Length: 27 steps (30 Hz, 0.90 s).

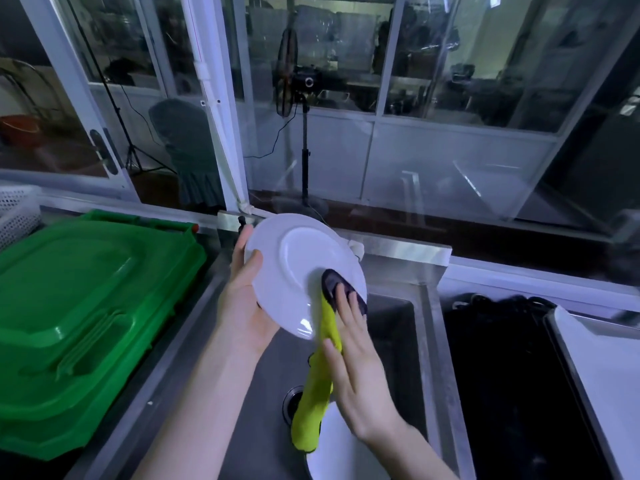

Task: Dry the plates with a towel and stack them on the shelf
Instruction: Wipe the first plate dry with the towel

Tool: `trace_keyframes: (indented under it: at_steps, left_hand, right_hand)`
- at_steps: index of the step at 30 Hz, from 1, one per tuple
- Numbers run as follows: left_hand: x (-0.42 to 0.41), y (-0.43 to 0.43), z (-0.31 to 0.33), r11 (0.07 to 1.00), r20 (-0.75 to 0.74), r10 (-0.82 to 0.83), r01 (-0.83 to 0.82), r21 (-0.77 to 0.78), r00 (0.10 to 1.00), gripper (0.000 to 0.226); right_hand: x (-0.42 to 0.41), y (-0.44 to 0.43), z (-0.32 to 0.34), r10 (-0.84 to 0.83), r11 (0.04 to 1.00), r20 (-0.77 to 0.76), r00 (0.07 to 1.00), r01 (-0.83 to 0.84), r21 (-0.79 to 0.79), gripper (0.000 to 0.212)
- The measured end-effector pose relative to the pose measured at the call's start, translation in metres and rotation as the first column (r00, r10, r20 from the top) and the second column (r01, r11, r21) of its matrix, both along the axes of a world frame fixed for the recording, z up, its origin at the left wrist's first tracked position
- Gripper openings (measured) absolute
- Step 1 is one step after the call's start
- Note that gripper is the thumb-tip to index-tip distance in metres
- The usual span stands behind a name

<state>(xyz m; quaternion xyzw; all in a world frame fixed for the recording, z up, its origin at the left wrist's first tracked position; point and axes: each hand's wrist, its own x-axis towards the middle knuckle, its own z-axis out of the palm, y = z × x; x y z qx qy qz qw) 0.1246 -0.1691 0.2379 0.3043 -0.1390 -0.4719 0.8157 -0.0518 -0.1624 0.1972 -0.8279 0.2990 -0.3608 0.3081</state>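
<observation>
Glass partitions (450,64) rise behind a steel counter (408,251) with a sink (398,341) set into it. Above the basin the left hand (242,299) grips a white plate (294,258) by its left rim. Its thumb lies on the upper face and its fingers curl round behind the edge. The plate tilts with its face toward the camera. The right hand (360,368) lies on the plate's lower right part, fingers nearly straight and pressing a towel (311,410) flat against it. Under the fingertips the towel shows a dark side. The rest is yellow-green and hangs from beneath the palm down toward the drain (291,403). A second white plate (339,452) lies in the basin, under the towel's hanging end. A green plastic bin (86,306) sits left of the sink, and a pale tray (606,375) lies to the right.
</observation>
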Motion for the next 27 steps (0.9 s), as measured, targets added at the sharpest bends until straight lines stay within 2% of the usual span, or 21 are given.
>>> trace_keyframes:
  at_steps: [3,5,7,9,10,12,13,15,16,19,21,23,27]
  left_hand:
    - [-0.012,-0.008,0.001,0.994,-0.027,0.05,-0.048,0.097,0.998,0.036]
    - [-0.018,-0.011,0.002,0.989,-0.032,0.073,-0.068,0.134,0.997,0.033]
    - [-0.02,-0.012,0.006,0.99,-0.072,0.072,-0.062,0.129,0.995,0.039]
    - [-0.021,-0.012,0.01,0.99,-0.072,0.063,-0.053,0.131,0.995,0.047]
    - [-0.021,-0.011,0.011,0.988,-0.071,0.071,-0.06,0.144,0.995,0.047]
    - [-0.022,-0.009,0.009,0.983,-0.073,0.08,-0.066,0.169,0.994,0.043]
    - [-0.023,-0.008,0.009,0.983,-0.066,0.071,-0.058,0.176,0.995,0.04]
    - [-0.026,-0.006,0.009,0.983,-0.038,0.054,-0.047,0.18,0.998,0.041]
    - [-0.028,-0.006,0.01,0.981,-0.041,0.055,-0.047,0.186,0.998,0.041]
    - [-0.038,-0.004,0.015,0.976,-0.069,0.052,-0.036,0.213,0.996,0.026]
    - [-0.045,-0.004,0.017,0.972,-0.1,0.051,-0.026,0.235,0.994,0.026]
    - [-0.055,-0.002,0.018,0.965,-0.096,0.037,-0.01,0.264,0.995,0.03]
    - [-0.079,0.0,0.022,0.964,-0.108,-0.049,0.076,0.256,0.993,0.031]
  right_hand:
    - [0.012,0.009,0.009,0.048,0.982,-0.149,0.988,-0.074,-0.174,0.047]
    - [0.015,0.006,0.016,0.074,0.971,-0.15,0.986,-0.106,-0.216,0.046]
    - [0.009,-0.002,0.023,0.046,0.993,-0.011,0.999,-0.047,-0.106,0.038]
    - [-0.005,-0.014,0.026,-0.107,0.994,0.134,0.985,0.102,0.049,0.025]
    - [-0.014,-0.021,0.025,-0.192,0.98,0.147,0.97,0.182,0.078,0.025]
    - [-0.031,-0.031,0.023,-0.282,0.959,0.088,0.955,0.278,0.06,0.035]
    - [-0.037,-0.033,0.022,-0.28,0.959,0.048,0.959,0.277,0.056,0.034]
    - [-0.046,-0.032,0.017,-0.212,0.975,-0.028,0.977,0.213,0.056,0.03]
    - [-0.048,-0.03,0.015,-0.169,0.984,-0.068,0.983,0.173,0.051,0.037]
    - [-0.054,-0.024,0.013,-0.176,0.98,-0.211,0.962,0.151,-0.129,0.058]
    - [-0.058,-0.021,0.016,-0.291,0.93,-0.224,0.93,0.221,-0.293,0.054]
    - [-0.064,-0.018,0.02,-0.367,0.873,-0.146,0.919,0.287,-0.394,0.041]
    - [-0.082,-0.018,0.029,-0.372,0.758,0.037,0.927,0.326,-0.565,0.028]
